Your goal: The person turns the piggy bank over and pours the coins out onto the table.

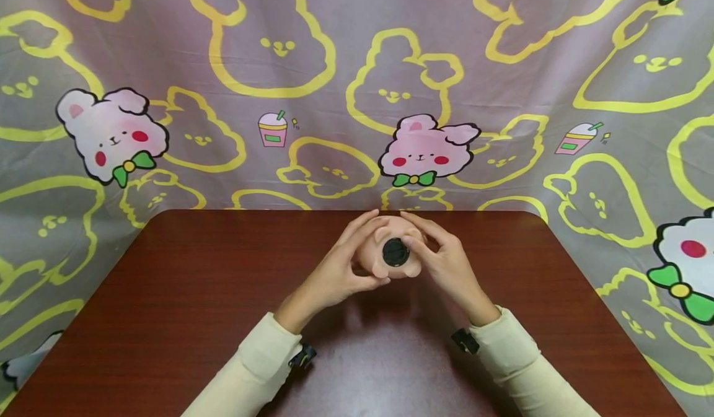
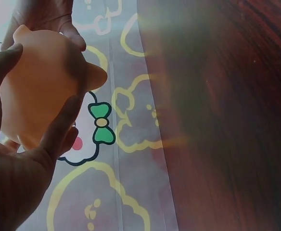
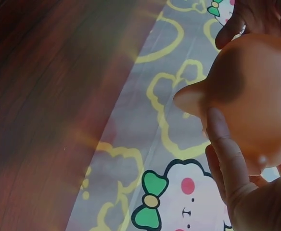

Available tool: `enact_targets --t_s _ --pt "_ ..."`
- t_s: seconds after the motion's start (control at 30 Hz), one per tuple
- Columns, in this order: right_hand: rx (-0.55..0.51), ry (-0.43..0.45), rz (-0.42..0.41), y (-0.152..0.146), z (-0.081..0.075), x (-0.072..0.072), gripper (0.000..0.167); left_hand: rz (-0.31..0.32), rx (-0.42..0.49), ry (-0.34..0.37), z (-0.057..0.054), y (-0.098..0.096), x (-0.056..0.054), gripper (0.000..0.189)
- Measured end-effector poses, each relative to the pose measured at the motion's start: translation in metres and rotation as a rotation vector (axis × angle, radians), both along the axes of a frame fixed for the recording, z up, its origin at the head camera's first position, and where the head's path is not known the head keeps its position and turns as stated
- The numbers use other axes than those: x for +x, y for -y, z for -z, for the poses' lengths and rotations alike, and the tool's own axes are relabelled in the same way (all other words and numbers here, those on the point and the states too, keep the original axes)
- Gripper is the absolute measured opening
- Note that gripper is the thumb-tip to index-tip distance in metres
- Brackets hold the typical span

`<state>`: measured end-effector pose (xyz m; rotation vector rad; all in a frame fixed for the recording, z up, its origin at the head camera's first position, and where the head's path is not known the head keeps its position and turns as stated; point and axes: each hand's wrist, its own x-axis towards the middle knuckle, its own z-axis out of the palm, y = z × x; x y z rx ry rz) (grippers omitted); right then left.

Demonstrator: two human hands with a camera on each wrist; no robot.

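Observation:
A peach-coloured piggy bank is held up above the far part of the table, its underside turned toward the head camera. Four stubby feet surround a round black plug in its base. My left hand grips the bank from the left, thumb below and fingers above. On the other side my right hand holds it too, with the thumb at the plug's upper right edge. Both wrist views show the smooth rounded body between the hands; the plug is hidden there.
The dark reddish-brown wooden table stretches beneath the hands. Behind it and at both sides hangs a grey-pink curtain printed with yellow outlines and cartoon bunnies. Each sleeve cuff has a black wrist device near it.

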<state>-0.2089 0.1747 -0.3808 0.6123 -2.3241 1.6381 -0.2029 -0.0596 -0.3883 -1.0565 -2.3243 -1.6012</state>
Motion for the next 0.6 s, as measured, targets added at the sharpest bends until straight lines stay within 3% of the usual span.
enact_targets --t_s 0.17,0.37,0.6 --pt "0.014 0.001 -0.003 0.0011 -0.0005 0.0020 0.044 -0.016 -0.024 -0.022 0.0006 0.0017 -0.0021 0.092" --pt "0.052 -0.032 -0.010 0.0017 -0.0015 0.0034 0.049 -0.026 -0.017 0.012 0.0009 0.0044 -0.0046 0.096" --pt "0.072 -0.071 -0.098 0.0001 -0.0011 0.0053 0.070 -0.009 0.047 0.031 0.0028 0.0059 -0.0070 0.093"
